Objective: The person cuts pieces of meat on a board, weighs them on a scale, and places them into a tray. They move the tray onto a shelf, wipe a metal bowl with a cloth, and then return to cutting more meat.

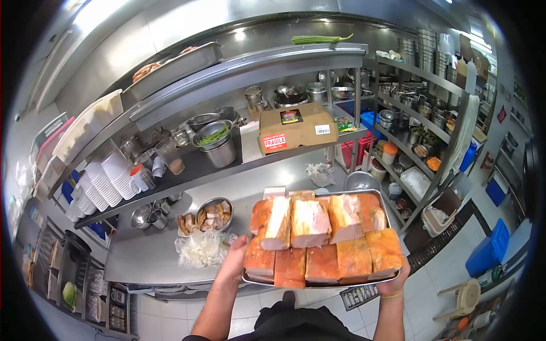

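Currently, your left hand [233, 260] and right hand [401, 277] grip opposite sides of a metal tray [341, 284] stacked with meat blocks [322, 264]; a cardboard box [301, 129] sits on the far shelf [190, 175].

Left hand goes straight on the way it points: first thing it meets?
The left hand would meet the tray it holds, loaded with meat slabs; beyond that, probably the steel counter, though depth is unclear.

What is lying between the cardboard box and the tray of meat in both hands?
In the head view, a crumpled clear plastic bag and part of the steel worktop show between the cardboard box and the tray.
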A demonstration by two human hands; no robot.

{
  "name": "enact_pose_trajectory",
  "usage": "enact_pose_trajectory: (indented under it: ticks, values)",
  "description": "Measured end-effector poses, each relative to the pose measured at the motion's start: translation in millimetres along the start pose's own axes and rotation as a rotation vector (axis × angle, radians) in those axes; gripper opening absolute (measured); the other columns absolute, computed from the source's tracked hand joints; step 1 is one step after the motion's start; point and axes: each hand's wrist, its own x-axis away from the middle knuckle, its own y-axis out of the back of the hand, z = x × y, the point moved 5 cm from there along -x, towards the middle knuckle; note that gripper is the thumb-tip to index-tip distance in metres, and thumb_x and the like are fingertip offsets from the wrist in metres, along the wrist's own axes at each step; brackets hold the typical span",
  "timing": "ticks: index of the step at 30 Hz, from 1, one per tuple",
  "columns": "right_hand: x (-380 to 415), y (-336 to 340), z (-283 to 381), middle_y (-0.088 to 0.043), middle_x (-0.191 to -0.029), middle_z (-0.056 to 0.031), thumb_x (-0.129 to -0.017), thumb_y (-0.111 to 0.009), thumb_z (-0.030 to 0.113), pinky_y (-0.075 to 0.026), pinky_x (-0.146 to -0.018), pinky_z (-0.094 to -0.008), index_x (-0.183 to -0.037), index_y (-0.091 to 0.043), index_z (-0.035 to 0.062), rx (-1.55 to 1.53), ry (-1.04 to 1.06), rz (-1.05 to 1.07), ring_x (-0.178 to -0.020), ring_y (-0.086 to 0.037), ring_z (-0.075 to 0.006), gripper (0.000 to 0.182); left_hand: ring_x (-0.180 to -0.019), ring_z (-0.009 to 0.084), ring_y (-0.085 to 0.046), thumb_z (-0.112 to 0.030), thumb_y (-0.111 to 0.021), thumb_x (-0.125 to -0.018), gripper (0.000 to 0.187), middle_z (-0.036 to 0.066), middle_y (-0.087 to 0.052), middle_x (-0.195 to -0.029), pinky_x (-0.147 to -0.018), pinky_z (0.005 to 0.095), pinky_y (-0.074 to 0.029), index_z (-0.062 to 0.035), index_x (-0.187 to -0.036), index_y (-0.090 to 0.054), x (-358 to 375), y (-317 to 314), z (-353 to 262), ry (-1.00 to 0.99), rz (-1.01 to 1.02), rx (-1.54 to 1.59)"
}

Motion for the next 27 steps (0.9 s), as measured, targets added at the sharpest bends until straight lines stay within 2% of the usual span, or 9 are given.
enact_pose_trajectory:
  ticks: [3,7,11,14,18,20,22,24,27]
  values:
    - [3,14,19,-0.059,-0.142,-0.0127,-0.1,-0.044,0.04,-0.042,-0.113,-0.0455,-0.143,-0.053,0.0035,0.025,0.029,0.0,-0.133,-0.055,-0.03,0.057,-0.07,0.0057,-0.051,-0.012,-0.059,-0.1,0.014,-0.004,-0.057,-0.08,-0.06,0.0253,-0.043,-0.0102,-0.087,-0.055,2,-10,-38,-0.062,0.037,-0.016]
    - [8,-22,31,-0.056,-0.147,-0.0074,-0.098,-0.049,0.054,-0.038,-0.117,-0.0472,-0.144,-0.052,0.0076,0.063,0.133,0.073,-0.137,-0.051,-0.0284,0.066,-0.074,0.0054,-0.049,-0.011,-0.055,-0.099,0.012,-0.005,-0.053,-0.083,-0.062,0.0252,-0.042,-0.0109,-0.088,-0.054,10,-24,-84,-0.098,0.134,0.016]
    - [10,-45,45,-0.058,-0.145,-0.0078,-0.101,-0.05,0.046,-0.039,-0.117,-0.0444,-0.143,-0.053,0.0077,0.033,0.234,0.145,-0.136,-0.053,-0.0273,0.057,-0.076,0.0061,-0.047,-0.007,-0.049,-0.098,0.008,-0.004,-0.05,-0.085,-0.065,0.0248,-0.043,-0.0116,-0.092,-0.051,3,-24,-111,-0.107,0.221,-0.004]
    - [6,-65,60,-0.061,-0.141,-0.0076,-0.102,-0.05,0.043,-0.041,-0.115,-0.0434,-0.14,-0.055,0.0067,-0.007,0.258,0.069,-0.133,-0.055,-0.0264,0.053,-0.077,0.0064,-0.047,-0.008,-0.048,-0.098,0.006,-0.004,-0.049,-0.086,-0.068,0.0247,-0.044,-0.0119,-0.093,-0.05,14,-37,-152,-0.151,0.247,0.067]
    - [-3,-111,102,-0.063,-0.138,-0.0077,-0.105,-0.049,0.037,-0.045,-0.112,-0.0424,-0.137,-0.057,0.0062,0.074,0.364,0.334,-0.129,-0.059,-0.0248,0.045,-0.081,0.0057,-0.048,-0.011,-0.046,-0.1,0.008,-0.004,-0.049,-0.09,-0.072,0.026,-0.045,-0.0128,-0.094,-0.05,11,-44,-200,-0.25,0.334,0.156]
    - [-10,-140,126,-0.063,-0.139,-0.0085,-0.106,-0.049,0.035,-0.046,-0.112,-0.0425,-0.138,-0.057,0.0058,0.103,0.359,0.611,-0.127,-0.06,-0.0247,0.045,-0.087,0.0053,-0.05,-0.016,-0.047,-0.103,0.01,-0.004,-0.052,-0.093,-0.075,0.027,-0.046,-0.0126,-0.096,-0.053,10,-48,-230,-0.281,0.408,0.19]
    - [-15,-171,142,-0.064,-0.136,-0.009,-0.106,-0.047,0.033,-0.048,-0.109,-0.0426,-0.137,-0.058,0.0055,0.112,0.394,0.558,-0.123,-0.063,-0.0248,0.043,-0.098,0.009,-0.06,-0.022,-0.048,-0.105,0.017,0.001,-0.064,-0.105,-0.088,0.0313,-0.052,-0.0105,-0.104,-0.061,23,-60,-266,-0.258,0.42,0.264]
    - [-14,-200,156,-0.067,-0.129,-0.0094,-0.107,-0.045,0.031,-0.053,-0.104,-0.0427,-0.134,-0.059,0.0052,0.099,0.477,0.171,-0.116,-0.066,-0.0254,0.04,-0.101,0.0152,-0.067,-0.023,-0.046,-0.105,0.024,0.006,-0.068,-0.111,-0.095,0.0348,-0.054,-0.006,-0.11,-0.063,12,-61,-296,-0.361,0.574,0.282]
    - [-26,-265,171,-0.066,-0.133,-0.0135,-0.107,-0.045,0.03,-0.052,-0.106,-0.0458,-0.136,-0.058,0.0031,0.152,0.459,0.185,-0.12,-0.065,-0.0292,0.042,-0.103,0.0204,-0.07,-0.025,-0.042,-0.106,0.034,0.012,-0.07,-0.112,-0.094,0.0358,-0.057,-0.0004,-0.116,-0.063,11,-76,-345,-0.416,0.742,0.375]
